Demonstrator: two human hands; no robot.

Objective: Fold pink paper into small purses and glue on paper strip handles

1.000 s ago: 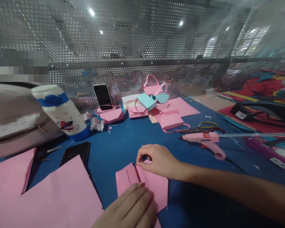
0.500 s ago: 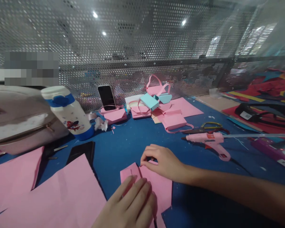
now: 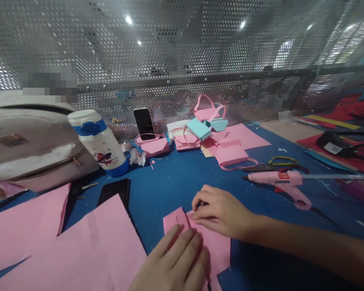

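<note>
A folded piece of pink paper (image 3: pixel 221 242) lies on the blue table in front of me, with a slit-like gap running down between its panels. My left hand (image 3: pixel 176 258) rests flat over its near left part, fingers stretched out and holding it down. At the paper's far edge is my right hand (image 3: pixel 220 212), its fingers bent and thumb and fingertips pinched together at the crease. The grip itself is partly hidden by the fingers. Large pink sheets (image 3: pixel 94 242) lie to the left of my left hand.
A pink glue gun (image 3: pixel 279 178) lies at right, near yellow-handled scissors (image 3: pixel 282 161). Small pink paper bags (image 3: pixel 232 152) and a blue one (image 3: pixel 198 128) stand at the back by a propped phone (image 3: pixel 144 123). A bottle (image 3: pixel 101 145) and a backpack (image 3: pixel 39 141) are left.
The view has turned slightly left, so everything sits further right. My right fingers have shifted a little and lie lower on the crease; my left hand stays flat on the paper.
</note>
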